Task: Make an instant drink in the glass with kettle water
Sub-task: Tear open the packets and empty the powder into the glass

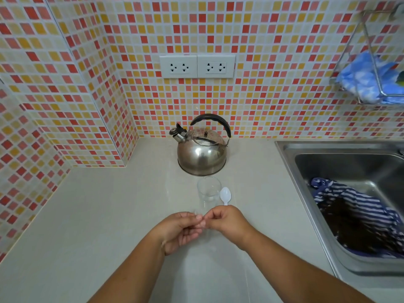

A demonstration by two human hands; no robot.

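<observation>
A steel kettle (201,153) with a black handle stands on the counter by the tiled wall, its spout pointing left. Just in front of it is a clear empty glass (208,189), upright. A white plastic spoon (225,195) lies right of the glass, and its handle runs toward my right hand. My left hand (181,230) and my right hand (227,223) meet in front of the glass. Their fingertips pinch a small, almost transparent packet (202,221) between them. It is too faint to tell its contents.
A steel sink (290,162) sits to the right, with a blue striped cloth (349,206) inside. Two wall sockets (197,66) are above the kettle. A wire rack (371,62) with a blue cloth hangs at the upper right. The tiled wall juts out at left.
</observation>
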